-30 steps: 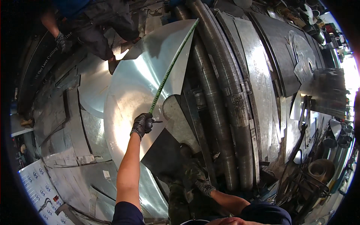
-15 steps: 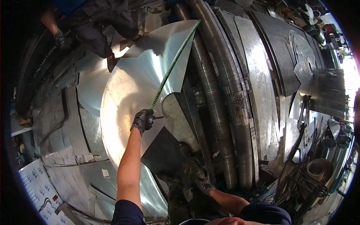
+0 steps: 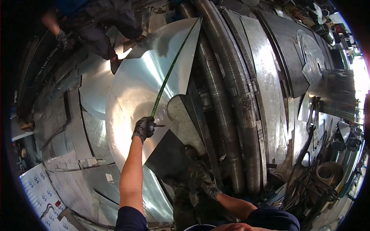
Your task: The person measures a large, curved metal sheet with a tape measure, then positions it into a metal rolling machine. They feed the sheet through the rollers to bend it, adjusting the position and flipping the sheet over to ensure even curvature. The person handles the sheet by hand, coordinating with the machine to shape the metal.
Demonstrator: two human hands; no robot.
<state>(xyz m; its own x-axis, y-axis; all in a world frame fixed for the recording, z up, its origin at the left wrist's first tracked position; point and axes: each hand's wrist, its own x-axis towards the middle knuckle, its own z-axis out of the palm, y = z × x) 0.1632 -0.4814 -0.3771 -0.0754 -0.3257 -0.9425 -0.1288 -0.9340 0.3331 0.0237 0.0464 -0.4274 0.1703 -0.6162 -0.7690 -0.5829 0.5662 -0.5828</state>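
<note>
My left hand (image 3: 144, 129), in a dark patterned glove, is closed around a tape measure; its case is mostly hidden by the fingers. The green blade (image 3: 166, 77) runs out over a large shiny metal sheet (image 3: 127, 84) with a curved outer edge, up to its far right corner. A thin dark pointed tool (image 3: 159, 125) sticks out of the same hand to the right. My right hand (image 3: 210, 190), also gloved, rests on my camouflage trouser leg (image 3: 198, 173) with its fingers laid over it, partly lost in shadow.
Long round metal bars (image 3: 227, 92) lie right of the sheet, with flat metal plates (image 3: 262, 57) beyond. At far left another person's legs (image 3: 96, 30) and gloved hand (image 3: 63, 39) show. Short pipes (image 3: 338, 148) and scrap crowd the right. More sheets (image 3: 73, 127) lie left.
My left hand has shifted slightly left and nearer, and the blade has moved left with it. The sheet has shifted a little. My right hand stays on the leg.
</note>
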